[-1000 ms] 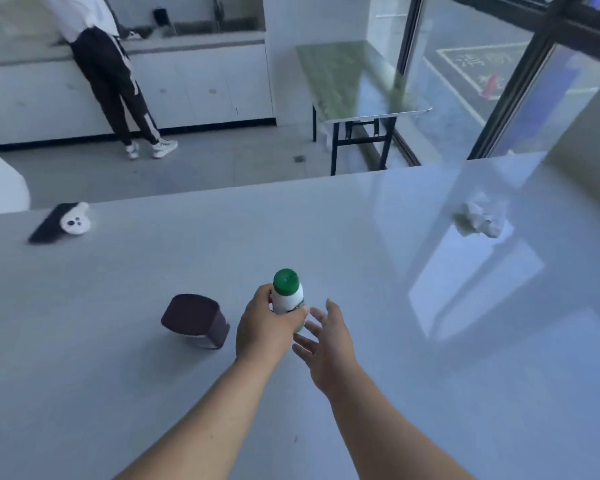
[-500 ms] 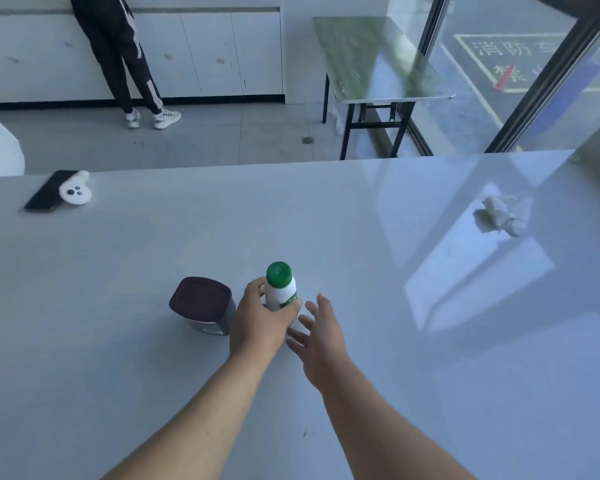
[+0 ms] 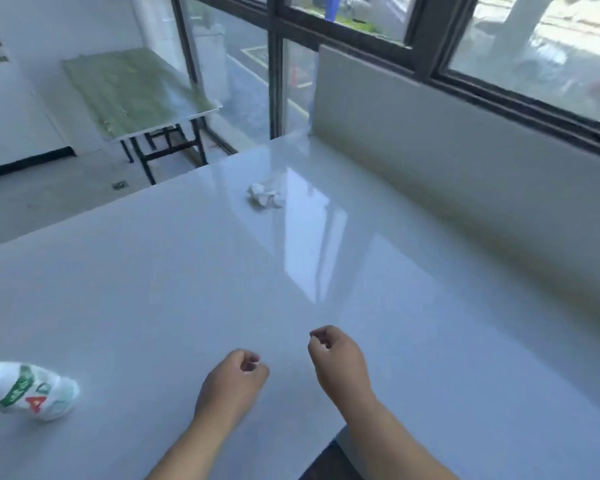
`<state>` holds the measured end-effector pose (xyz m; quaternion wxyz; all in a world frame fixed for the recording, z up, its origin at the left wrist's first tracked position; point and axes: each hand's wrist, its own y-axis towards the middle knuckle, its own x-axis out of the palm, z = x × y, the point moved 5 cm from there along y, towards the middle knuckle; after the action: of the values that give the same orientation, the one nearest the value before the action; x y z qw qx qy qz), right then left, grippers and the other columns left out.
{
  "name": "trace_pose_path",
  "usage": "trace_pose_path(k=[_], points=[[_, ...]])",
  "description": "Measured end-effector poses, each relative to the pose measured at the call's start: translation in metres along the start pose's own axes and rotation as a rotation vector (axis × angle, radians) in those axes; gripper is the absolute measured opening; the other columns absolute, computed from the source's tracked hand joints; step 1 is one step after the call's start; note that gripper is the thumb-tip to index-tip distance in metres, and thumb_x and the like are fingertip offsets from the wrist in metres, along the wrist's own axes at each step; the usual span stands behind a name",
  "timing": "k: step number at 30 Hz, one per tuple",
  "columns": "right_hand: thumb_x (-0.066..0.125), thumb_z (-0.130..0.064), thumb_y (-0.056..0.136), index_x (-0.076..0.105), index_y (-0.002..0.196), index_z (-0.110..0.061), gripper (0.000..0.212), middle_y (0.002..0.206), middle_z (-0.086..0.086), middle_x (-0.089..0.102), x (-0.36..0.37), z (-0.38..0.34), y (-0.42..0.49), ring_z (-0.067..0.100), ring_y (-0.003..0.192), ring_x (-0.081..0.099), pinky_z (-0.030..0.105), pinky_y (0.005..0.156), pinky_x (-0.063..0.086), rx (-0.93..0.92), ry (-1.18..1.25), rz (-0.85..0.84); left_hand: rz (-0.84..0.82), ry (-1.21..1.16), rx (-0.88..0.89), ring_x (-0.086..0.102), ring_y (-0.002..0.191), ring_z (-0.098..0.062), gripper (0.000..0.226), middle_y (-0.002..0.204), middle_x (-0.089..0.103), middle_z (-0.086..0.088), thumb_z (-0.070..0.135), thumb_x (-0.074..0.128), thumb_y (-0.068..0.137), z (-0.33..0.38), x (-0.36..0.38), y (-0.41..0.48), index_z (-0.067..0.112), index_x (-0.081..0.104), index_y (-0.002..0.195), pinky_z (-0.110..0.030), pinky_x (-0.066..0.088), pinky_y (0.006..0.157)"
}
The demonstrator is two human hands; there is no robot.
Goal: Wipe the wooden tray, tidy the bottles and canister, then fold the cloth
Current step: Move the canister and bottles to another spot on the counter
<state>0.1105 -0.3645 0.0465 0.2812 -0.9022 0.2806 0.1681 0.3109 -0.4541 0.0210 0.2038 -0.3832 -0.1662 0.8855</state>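
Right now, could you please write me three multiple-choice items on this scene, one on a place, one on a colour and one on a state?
1. Where is the bottle?
A. at the left edge of view, on the counter
B. beside the window
C. in the right hand

2. What colour is the crumpled cloth?
A. red
B. white
C. black

3. What are the hands doing?
A. both grip the bottle
B. one presses the cloth
C. both are loosely curled and hold nothing

Answers:
1 A, the bottle shows at the far left on the counter, away from both hands.
2 B, the cloth is a white wad far up the counter.
3 C, the left hand and right hand are empty, fingers curled, above the counter.
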Motion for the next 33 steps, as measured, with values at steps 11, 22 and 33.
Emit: trace_pose_path(k=[11,22,33], points=[[0.054,-0.048,0.096,0.06,0.137,-0.031,0.045,0.138,-0.018,0.058,-0.389,0.278,-0.116,0.007,0.135,0.043,0.027,0.104,0.042,0.251,-0.066,0.562,-0.579,0.39,0.663,0.055,0.113,-0.003,0.067,0.142,0.056,0.019,0.064,0.07,0.077,0.299,0.395,-0.17,0.041,0.053,0.138,-0.031,0.049,0.086],[0.064,-0.039,0.097,0.049,0.149,-0.027,0.055,0.149,-0.002,0.054,-0.579,0.473,-0.229,0.016,0.128,0.055,0.034,0.099,0.047,0.536,0.451,1.039,-0.758,0.38,0.919,0.045,0.142,-0.016,0.124,0.163,0.037,0.012,0.077,0.08,0.054,0.425,0.638,-0.347,0.038,0.024,0.158,-0.04,0.05,0.102],[0.052,-0.046,0.096,0.053,0.141,-0.045,0.045,0.129,-0.012,0.064,-0.601,0.496,-0.17,0.03,0.123,0.062,0.046,0.109,0.05,0.538,1.052,0.857,-0.595,0.247,1.01,0.038,0.145,-0.022,0.129,0.159,0.042,0.006,0.078,0.076,0.051,0.454,0.677,-0.382,0.034,0.023,0.159,-0.045,0.045,0.11]])
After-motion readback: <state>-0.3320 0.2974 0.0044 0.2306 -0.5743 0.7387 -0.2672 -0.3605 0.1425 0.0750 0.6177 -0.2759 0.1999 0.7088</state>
